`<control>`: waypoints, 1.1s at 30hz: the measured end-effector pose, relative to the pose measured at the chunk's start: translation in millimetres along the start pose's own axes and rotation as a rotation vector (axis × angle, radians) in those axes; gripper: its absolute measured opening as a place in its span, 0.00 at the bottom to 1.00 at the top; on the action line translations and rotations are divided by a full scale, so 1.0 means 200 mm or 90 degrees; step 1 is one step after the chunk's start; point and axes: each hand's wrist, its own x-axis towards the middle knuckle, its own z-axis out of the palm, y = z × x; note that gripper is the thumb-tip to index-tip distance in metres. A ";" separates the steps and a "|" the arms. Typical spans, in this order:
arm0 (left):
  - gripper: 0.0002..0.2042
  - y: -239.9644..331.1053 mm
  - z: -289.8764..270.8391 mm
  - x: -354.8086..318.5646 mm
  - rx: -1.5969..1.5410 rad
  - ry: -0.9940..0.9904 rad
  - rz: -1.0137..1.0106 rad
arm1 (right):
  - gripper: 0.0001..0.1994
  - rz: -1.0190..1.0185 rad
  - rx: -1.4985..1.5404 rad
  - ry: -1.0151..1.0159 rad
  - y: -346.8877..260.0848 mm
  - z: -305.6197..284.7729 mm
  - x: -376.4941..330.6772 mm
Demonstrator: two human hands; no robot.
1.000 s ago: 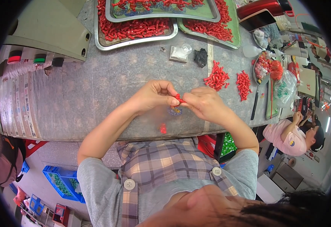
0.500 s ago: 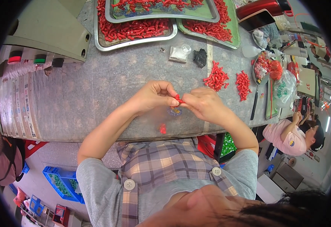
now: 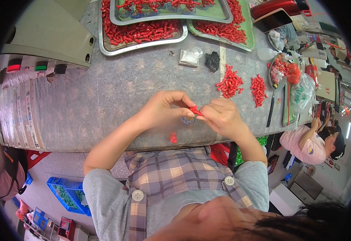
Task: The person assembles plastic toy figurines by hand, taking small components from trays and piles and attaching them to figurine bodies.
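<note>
My left hand [image 3: 165, 107] and my right hand [image 3: 220, 115] meet over the near edge of the grey table [image 3: 103, 96]. Both pinch one small red plastic part [image 3: 194, 110] between their fingertips. A small blue-grey piece [image 3: 188, 119] lies just under the hands. Another red part [image 3: 173, 137] rests on the table edge below my left hand. Two heaps of loose red parts [image 3: 230, 83] lie to the upper right of my right hand.
Metal trays [image 3: 141, 34] full of red parts fill the far side, beside a green tray [image 3: 223, 30]. A clear bag [image 3: 188, 57] and a black lump [image 3: 212, 61] lie mid-table. A grey machine box [image 3: 43, 36] stands at left. Another person [image 3: 310, 142] sits at right.
Both hands stay together at the same spot; only the fingers shift slightly around the red part.
</note>
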 end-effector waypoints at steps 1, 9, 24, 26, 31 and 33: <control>0.10 0.01 0.00 -0.01 0.066 0.022 0.011 | 0.11 0.027 -0.008 -0.008 0.00 0.00 -0.01; 0.27 0.02 0.07 -0.03 0.457 0.078 0.243 | 0.11 0.124 0.052 0.113 -0.04 0.06 -0.03; 0.23 0.01 0.00 -0.01 -0.360 -0.159 -0.085 | 0.06 0.359 0.668 0.208 0.00 0.08 0.00; 0.26 0.01 0.00 -0.01 -0.344 -0.143 -0.079 | 0.05 0.358 0.682 0.204 0.00 0.08 -0.01; 0.28 0.01 0.01 -0.01 -0.294 -0.133 -0.062 | 0.05 0.366 0.687 0.198 0.01 0.10 -0.02; 0.25 0.01 0.01 -0.02 -0.297 -0.131 -0.072 | 0.05 0.363 0.693 0.209 0.01 0.11 -0.03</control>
